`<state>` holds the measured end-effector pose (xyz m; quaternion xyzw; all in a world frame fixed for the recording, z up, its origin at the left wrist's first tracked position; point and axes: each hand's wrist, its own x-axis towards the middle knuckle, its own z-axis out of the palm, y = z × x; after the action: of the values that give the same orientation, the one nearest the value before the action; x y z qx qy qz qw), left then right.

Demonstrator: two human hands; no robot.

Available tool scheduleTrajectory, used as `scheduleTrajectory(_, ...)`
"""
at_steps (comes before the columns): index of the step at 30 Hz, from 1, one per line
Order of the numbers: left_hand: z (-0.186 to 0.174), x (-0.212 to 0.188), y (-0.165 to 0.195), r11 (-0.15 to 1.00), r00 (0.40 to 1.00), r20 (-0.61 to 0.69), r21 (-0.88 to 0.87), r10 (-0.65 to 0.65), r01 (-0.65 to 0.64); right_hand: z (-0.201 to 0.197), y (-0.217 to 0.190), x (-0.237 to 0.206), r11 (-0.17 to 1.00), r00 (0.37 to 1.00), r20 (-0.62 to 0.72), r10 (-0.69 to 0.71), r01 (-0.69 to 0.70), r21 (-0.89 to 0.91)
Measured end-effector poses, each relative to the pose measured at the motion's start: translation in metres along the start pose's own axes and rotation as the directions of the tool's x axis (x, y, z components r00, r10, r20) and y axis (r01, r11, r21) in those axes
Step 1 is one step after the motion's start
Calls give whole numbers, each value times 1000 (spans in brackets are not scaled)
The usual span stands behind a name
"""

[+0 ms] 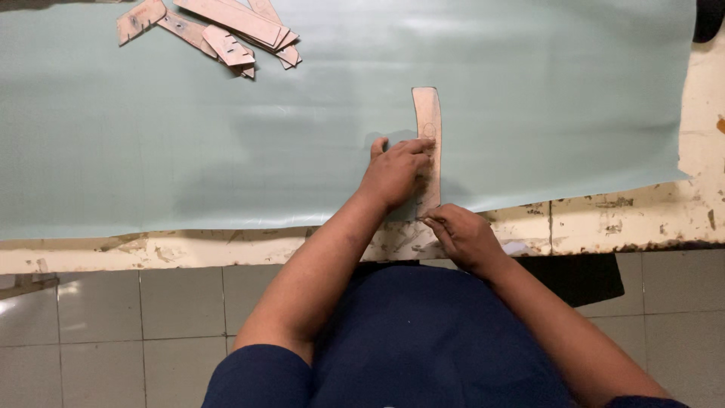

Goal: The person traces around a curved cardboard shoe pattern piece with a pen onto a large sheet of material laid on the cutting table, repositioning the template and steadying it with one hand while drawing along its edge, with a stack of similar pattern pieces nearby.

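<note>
Big pale green sheet (226, 143), smooth and a bit glossy, covers most of the chipped, paint-flaked table (642, 219). Left hand (396, 172) lies flat, fingers spread, pressing a long, slightly curved tan template (427, 121) onto the sheet near its front edge. Right hand (462, 236) is pinched shut at the template's lower end; can't tell what it holds. Loose pile of similar templates (226, 34) sits at the far left corner.
</note>
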<state>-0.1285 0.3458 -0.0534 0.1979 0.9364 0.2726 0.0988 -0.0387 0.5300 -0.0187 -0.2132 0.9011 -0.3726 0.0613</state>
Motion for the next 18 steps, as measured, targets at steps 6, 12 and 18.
scheduleTrajectory(6,0,1,-3,1000,1000,2,-11,4,-4,-9,3,17,997,1000,-29,-6,4,-75)
scheduleTrajectory(12,-4,1,-5,1000,1000,4,-15,21,-21,-11,2,19,996,1000,-22,15,-17,-89)
scheduleTrajectory(18,-9,4,-11,998,999,-1,-51,44,-44,-8,5,36,989,997,21,70,-66,-136)
